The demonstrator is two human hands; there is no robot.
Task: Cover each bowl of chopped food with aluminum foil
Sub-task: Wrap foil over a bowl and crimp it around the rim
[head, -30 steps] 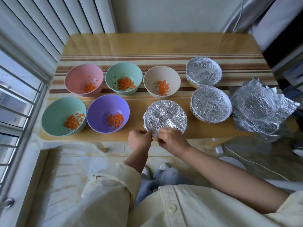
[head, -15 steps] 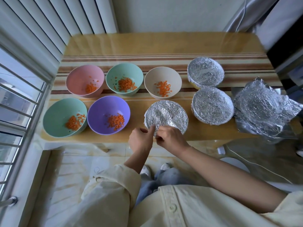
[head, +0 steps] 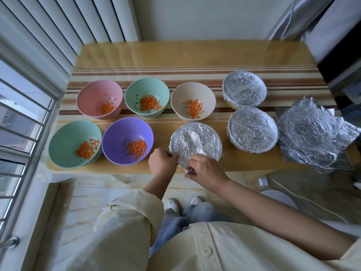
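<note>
Head camera looks down over a long yellow striped table (head: pixel 175 55), and we start at the far left. A mint-green plastic bowl (head: pixel 64 139) sits in the near row, uncovered, with orange chopped pieces (head: pixel 85 150) lying in it. Behind it is a pink plastic bowl (head: pixel 91 94), open too. Next along come a purple plastic bowl (head: pixel 119 132) in front and a second green bowl (head: pixel 146 85) behind, both showing orange bits. Then a beige round bowl (head: pixel 187 92) in the back row, also uncovered.

Just in front of that, by the table's near edge, is a crinkled silver foil-wrapped bowl (head: pixel 197 139). The left hand (head: pixel 161 163) has its fingers curled, pinching the foil at the near-left rim. The right hand (head: pixel 205 171), just beside it, pinches the foil edge at the near rim, fingers bent tight.

Further right are a foil-covered back bowl (head: pixel 244 88) and a foil-covered nearer bowl (head: pixel 253 130), close together. At the far right, a loose pile of crumpled foil sheets (head: pixel 312 137) lies at the table's end.
</note>
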